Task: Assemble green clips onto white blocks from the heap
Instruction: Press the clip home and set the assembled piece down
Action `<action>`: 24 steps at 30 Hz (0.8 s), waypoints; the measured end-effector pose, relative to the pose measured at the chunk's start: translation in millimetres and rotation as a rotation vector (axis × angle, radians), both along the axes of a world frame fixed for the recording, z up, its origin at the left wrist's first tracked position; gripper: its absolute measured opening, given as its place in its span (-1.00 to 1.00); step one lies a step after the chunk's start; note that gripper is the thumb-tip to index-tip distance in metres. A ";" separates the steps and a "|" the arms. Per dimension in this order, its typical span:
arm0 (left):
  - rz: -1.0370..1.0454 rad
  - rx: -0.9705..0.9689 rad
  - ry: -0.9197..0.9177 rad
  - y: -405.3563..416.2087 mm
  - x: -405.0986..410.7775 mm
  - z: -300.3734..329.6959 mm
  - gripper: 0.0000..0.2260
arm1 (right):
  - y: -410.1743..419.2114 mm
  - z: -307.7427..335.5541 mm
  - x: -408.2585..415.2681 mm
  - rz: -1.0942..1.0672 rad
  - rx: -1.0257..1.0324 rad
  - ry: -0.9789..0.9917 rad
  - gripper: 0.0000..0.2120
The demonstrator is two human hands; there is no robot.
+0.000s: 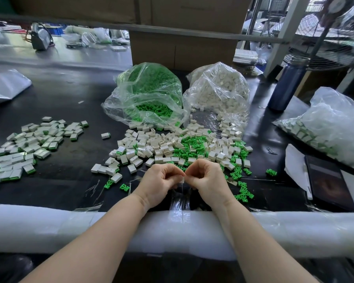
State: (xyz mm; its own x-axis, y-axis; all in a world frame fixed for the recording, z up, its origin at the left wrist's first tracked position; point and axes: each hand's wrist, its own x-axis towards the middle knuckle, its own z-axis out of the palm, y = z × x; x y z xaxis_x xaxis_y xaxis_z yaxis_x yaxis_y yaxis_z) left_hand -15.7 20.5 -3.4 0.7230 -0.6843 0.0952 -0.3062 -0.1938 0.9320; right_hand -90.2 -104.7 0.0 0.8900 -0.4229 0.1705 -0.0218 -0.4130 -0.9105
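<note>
My left hand (160, 179) and my right hand (207, 178) meet fingertip to fingertip just in front of the heap, both pinching one small white block (183, 179); most of it is hidden by my fingers, and no green clip shows on it. The heap (182, 146) of loose white blocks and green clips spreads across the black table beyond my hands. Behind it lie an open clear bag of green clips (149, 94) and a clear bag of white blocks (219, 88). A pile of assembled blocks with green edges (29, 144) sits at the left.
A padded white foam edge (49, 227) runs along the table's front. At the right lie a clear bag of assembled pieces (325, 129), a dark tablet (327, 180) and a blue bottle (286, 82). A cardboard box (182, 52) stands behind the bags.
</note>
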 end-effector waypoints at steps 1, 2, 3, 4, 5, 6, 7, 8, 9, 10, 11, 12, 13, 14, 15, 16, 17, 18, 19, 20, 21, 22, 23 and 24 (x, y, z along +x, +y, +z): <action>0.007 -0.011 0.003 0.0 0.2 -0.3 -0.88 | -0.2 -0.3 0.4 -0.004 0.014 -0.011 -0.73; 0.020 -0.023 0.006 0.0 0.7 -0.8 -0.89 | -0.5 -0.7 0.7 -0.010 0.033 -0.023 -0.75; 0.035 -0.033 0.010 -0.5 1.4 -1.1 -0.90 | -0.7 -1.2 1.1 -0.019 0.050 -0.034 -0.76; 0.051 -0.042 0.015 -1.2 2.0 -1.3 -0.90 | -0.7 -1.7 1.7 -0.029 0.061 -0.042 -0.78; 0.064 -0.051 0.022 -2.1 2.6 -1.3 -0.90 | -0.7 -2.4 2.5 -0.038 0.063 -0.045 -0.81; 0.074 -0.059 0.032 -2.9 3.1 -1.6 -0.88 | -0.6 -3.1 3.4 -0.046 0.056 -0.045 -0.84; 0.080 -0.067 0.042 -3.5 3.5 -1.9 -0.86 | -0.3 -3.8 4.0 -0.053 0.039 -0.043 -0.86; 0.084 -0.073 0.049 -3.6 3.9 -2.4 -0.85 | 0.2 -4.4 4.4 -0.061 0.018 -0.042 -0.88; 0.086 -0.076 0.052 -3.6 4.0 -2.8 -0.85 | 0.5 -5.0 4.6 -0.075 -0.005 -0.046 -0.88; 0.087 -0.079 0.051 -3.5 4.2 -3.2 -0.86 | 0.3 -5.5 4.6 -0.097 -0.029 -0.054 -0.90; 0.086 -0.081 0.049 -3.5 4.3 -3.3 -0.88 | -0.1 -5.9 4.6 -0.128 -0.057 -0.064 -0.92; 0.085 -0.083 0.046 -3.3 4.4 -3.4 -0.90 | -0.4 -6.1 4.3 -0.160 -0.087 -0.075 -0.94; 0.083 -0.085 0.044 -3.2 4.4 -3.2 -0.91 | -0.5 -6.0 3.7 -0.188 -0.119 -0.082 -0.95; 0.083 -0.087 0.042 -3.0 4.4 -3.1 -0.91 | -0.2 -6.1 3.4 -0.215 -0.154 -0.084 -0.95; 0.083 -0.085 0.039 -2.7 4.2 -3.0 -0.91 | 0.2 -6.6 2.6 -0.246 -0.198 -0.080 -0.91; 0.084 -0.080 0.035 -2.4 4.2 -3.1 -0.90 | 0.8 -7.3 2.1 -0.285 -0.247 -0.069 -0.86; 0.084 -0.076 0.033 -2.3 4.2 -3.0 -0.90 | 1.5 -7.6 1.4 -0.332 -0.296 -0.048 -0.80; 0.086 -0.074 0.032 -1.9 4.2 -3.2 -0.89 | 2.5 -7.2 1.0 -0.381 -0.339 -0.016 -0.75; 0.087 -0.073 0.031 -1.8 4.3 -3.4 -0.88 | 3.7 -6.3 0.6 -0.428 -0.376 0.024 -0.72; 0.087 -0.072 0.030 -1.7 4.4 -3.4 -0.87 | 5.0 -5.1 0.6 -0.465 -0.413 0.071 -0.68; 0.088 -0.071 0.029 -1.4 4.4 -3.4 -0.87 | 6.6 -4.1 0.7 -0.484 -0.456 0.126 -0.65; 0.088 -0.073 0.030 -1.2 4.3 -3.2 -0.87 | 8.4 -3.4 1.0 -0.485 -0.503 0.185 -0.62; 0.088 -0.078 0.033 -0.9 4.1 -3.1 -0.87 | 10.1 -3.3 1.3 -0.475 -0.548 0.239 -0.59; 0.087 -0.082 0.037 -0.8 3.9 -2.9 -0.87 | 11.4 -3.2 1.6 -0.469 -0.585 0.282 -0.57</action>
State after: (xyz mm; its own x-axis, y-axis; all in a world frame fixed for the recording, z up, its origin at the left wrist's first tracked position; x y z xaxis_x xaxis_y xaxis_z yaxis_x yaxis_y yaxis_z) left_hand -11.9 19.8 -6.3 0.7832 -0.6100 0.1201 -0.2565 -0.1410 0.9562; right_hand -88.6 -93.3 -3.2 0.6845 -0.6751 0.2753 -0.5085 -0.7126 -0.4833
